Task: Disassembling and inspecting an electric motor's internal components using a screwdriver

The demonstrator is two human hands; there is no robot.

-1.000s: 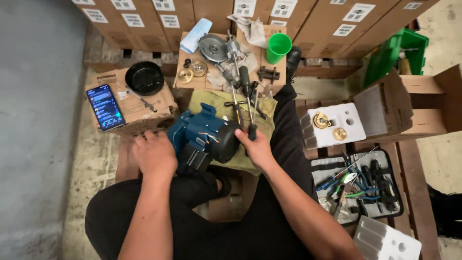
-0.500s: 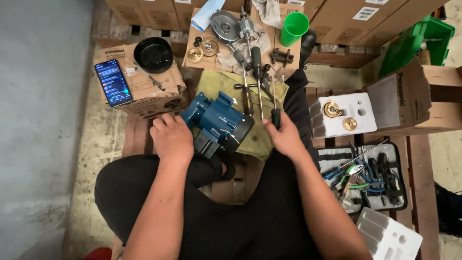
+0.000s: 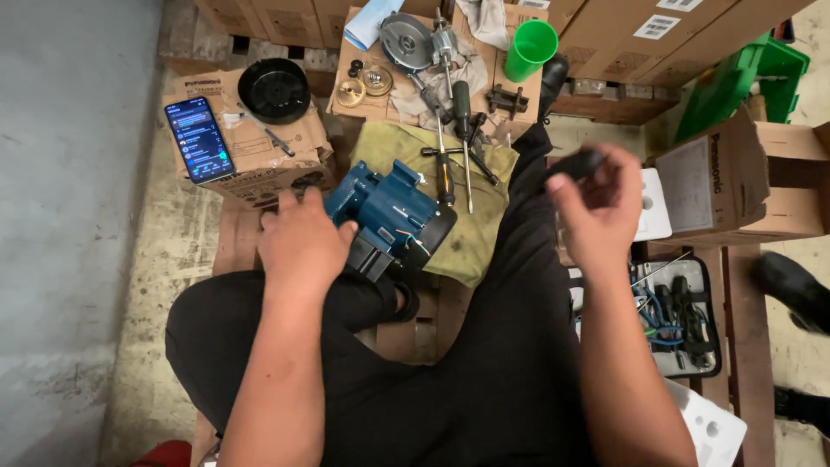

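Lit smartphone [image 3: 200, 139] on cardboard box [image 3: 251, 156] at left; left hand [image 3: 301, 245] flat on blue metal motor housing [image 3: 391, 214], gripping nothing; right hand [image 3: 599, 207] raised, fingers pinching small dark object [image 3: 575, 163]; tool case [image 3: 679, 322] far right

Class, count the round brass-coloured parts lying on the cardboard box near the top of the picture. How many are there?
2. One brass-coloured part lies at the box's left edge; the other sits just right of it, beside the grey metal disc. Rags may hide others.
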